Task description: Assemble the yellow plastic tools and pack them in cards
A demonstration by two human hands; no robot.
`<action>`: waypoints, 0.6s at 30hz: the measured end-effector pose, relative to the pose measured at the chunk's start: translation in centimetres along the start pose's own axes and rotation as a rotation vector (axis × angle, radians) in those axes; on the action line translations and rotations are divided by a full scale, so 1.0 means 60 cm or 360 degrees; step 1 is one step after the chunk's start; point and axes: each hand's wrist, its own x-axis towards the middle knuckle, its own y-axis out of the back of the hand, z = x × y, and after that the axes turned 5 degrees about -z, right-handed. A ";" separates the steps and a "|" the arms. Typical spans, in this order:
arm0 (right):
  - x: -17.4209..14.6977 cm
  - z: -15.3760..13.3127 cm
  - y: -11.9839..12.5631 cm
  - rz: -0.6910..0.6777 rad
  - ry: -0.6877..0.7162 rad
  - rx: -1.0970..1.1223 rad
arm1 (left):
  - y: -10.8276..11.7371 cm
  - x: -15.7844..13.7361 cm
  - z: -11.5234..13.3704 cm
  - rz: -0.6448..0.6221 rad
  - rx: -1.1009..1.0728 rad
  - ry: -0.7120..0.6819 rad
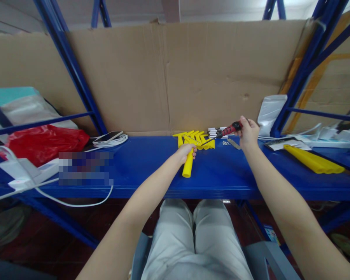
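Note:
My left hand [188,152] is closed around a yellow plastic tube-shaped handle [187,169], its open round end pointing toward me. Pinched at its back end by my right hand [248,132] is a screwdriver [231,129] with a red and black grip. Its dark shaft slants down to the left, the tip close to the top of the held handle; whether they touch I cannot tell. Just beyond my left hand lie several yellow plastic pieces [208,144] in a row. Small metal parts [226,142] and a flat grey strip [234,144] rest left of my right hand.
Cardboard [119,77] walls off the back of the blue shelf [151,167]. Several long yellow pieces [312,159] lie at right near a power strip [329,142]. At left are a red bag [46,144], coiled white cable [113,140] and another power strip [46,171].

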 end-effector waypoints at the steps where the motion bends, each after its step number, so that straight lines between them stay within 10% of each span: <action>1: 0.001 0.002 0.000 0.0001 0.0010 0.0000 | 0.000 0.001 -0.001 -0.0006 0.0006 0.0004; 18: -0.002 0.007 -0.001 0.0008 0.0027 -0.0037 | 0.005 0.011 -0.007 -0.0094 0.0015 0.0005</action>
